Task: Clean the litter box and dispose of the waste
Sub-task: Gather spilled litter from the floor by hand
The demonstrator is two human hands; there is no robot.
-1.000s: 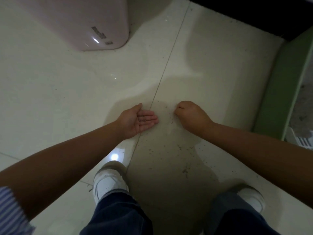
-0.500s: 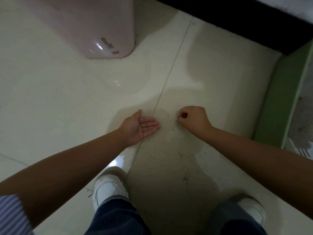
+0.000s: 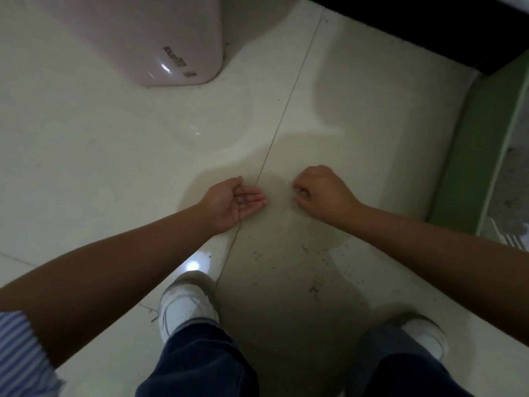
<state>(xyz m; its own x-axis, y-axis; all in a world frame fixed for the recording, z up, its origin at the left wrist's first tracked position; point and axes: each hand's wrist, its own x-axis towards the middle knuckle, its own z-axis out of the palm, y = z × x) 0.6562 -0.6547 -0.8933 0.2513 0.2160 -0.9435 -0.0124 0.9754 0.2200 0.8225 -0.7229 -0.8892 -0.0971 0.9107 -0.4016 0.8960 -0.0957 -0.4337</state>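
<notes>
Stray litter grains (image 3: 315,262) on floor (image 3: 114,167): pinch with your curled right hand (image 3: 320,193), contents too small to tell, tip into your cupped, flat-fingered left hand (image 3: 232,202) holding grains (image 3: 242,198); keep it level.

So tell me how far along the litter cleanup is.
Done: a few picked-up grains lie in the cupped left hand. In hand: the right hand pinches at grains on the floor. Left: scattered litter near the shoes, then disposal; the green litter box looks untouched.
</notes>
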